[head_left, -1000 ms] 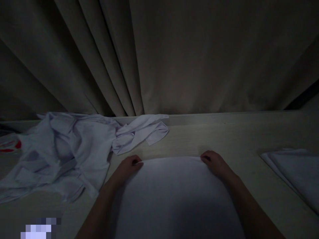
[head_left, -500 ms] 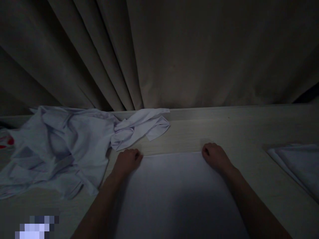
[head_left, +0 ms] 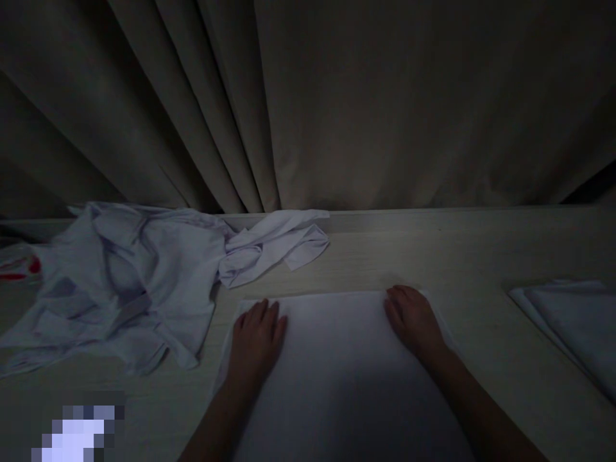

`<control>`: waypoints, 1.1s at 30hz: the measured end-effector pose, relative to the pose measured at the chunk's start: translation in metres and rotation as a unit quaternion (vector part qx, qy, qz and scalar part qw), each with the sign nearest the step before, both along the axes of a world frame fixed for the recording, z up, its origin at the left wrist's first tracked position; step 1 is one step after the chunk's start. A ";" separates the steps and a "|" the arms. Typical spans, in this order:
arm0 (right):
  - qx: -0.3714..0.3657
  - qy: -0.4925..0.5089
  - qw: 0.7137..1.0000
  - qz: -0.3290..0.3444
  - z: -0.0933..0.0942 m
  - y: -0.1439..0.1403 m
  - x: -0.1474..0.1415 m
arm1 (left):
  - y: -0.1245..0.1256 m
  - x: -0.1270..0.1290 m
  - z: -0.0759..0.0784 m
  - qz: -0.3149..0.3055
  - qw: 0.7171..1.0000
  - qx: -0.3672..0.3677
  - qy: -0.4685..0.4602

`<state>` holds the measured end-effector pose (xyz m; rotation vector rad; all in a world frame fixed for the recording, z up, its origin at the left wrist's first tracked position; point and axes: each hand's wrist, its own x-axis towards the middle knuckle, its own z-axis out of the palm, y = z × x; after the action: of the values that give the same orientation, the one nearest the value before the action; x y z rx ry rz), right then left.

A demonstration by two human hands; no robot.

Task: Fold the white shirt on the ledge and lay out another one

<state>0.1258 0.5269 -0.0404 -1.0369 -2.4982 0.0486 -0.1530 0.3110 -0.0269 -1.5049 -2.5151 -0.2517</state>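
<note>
A white cloth [head_left: 337,346] lies spread flat on the pale floor in front of me, its straight far edge running between my hands. My left hand [head_left: 260,330] rests palm down on the cloth's far left corner, fingers extended and slightly apart. Near the far right corner, my right hand [head_left: 409,314] lies on the cloth with its fingers stretched out and lightly bent. Neither hand grips the fabric. The near end of the cloth runs out of view below.
A crumpled heap of white cloth [head_left: 173,256] lies at the left, beside a clear and red item [head_left: 24,266]. A folded white cloth [head_left: 568,314] lies at the right. Brown curtains [head_left: 360,115] hang behind the floor's raised far edge [head_left: 409,221]. A pixelated patch covers the lower left.
Both hands have let go of the cloth's far corners. Their fingers have opened and now lie flat on the fabric, with the left hand a little further right and nearer.
</note>
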 end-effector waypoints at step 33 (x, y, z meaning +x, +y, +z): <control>0.014 -0.127 0.991 -0.037 -0.049 0.011 0.088 | -0.072 -0.046 -0.039 -0.078 0.996 -0.015 0.036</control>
<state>0.2141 0.5375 -0.0897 -1.1879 -2.6727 -0.1502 -0.1985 0.2389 -0.0660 -1.6928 -2.3598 -0.1796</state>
